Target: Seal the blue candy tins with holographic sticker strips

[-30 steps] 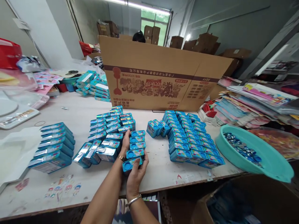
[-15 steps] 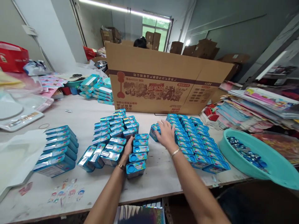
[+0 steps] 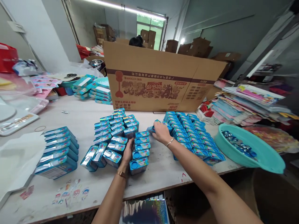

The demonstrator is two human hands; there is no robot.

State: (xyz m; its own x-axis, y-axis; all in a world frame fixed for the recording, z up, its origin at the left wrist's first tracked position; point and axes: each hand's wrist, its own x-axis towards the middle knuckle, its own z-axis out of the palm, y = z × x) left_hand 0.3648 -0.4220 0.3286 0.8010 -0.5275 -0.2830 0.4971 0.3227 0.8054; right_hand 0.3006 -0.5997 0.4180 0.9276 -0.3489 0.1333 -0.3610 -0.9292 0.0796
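My left hand [image 3: 128, 153] lies along the left side of a short row of blue candy boxes [image 3: 139, 165] with round recesses on top. Its fingers look stretched out, though the tips are partly hidden between the boxes. To its left stand more blue boxes [image 3: 112, 156], some with shiny strips on top. Farther right, my right hand [image 3: 161, 132] is closed around a blue candy box [image 3: 157, 122], mostly covered by the fingers. That hand is beside a large block of upright blue candy boxes [image 3: 190, 133].
A large cardboard carton [image 3: 161, 65] stands at the back, with a person's head behind it. At right are a turquoise basin [image 3: 263, 166] holding shiny blue pieces and a paper stack [image 3: 243, 99]. Another box row [image 3: 58, 155] sits left, beside a white tray [image 3: 18, 168].
My right hand has closed over the blue box beside the large block, and the box is now more covered. My left hand stays by the short row. The camera view has shifted slightly.
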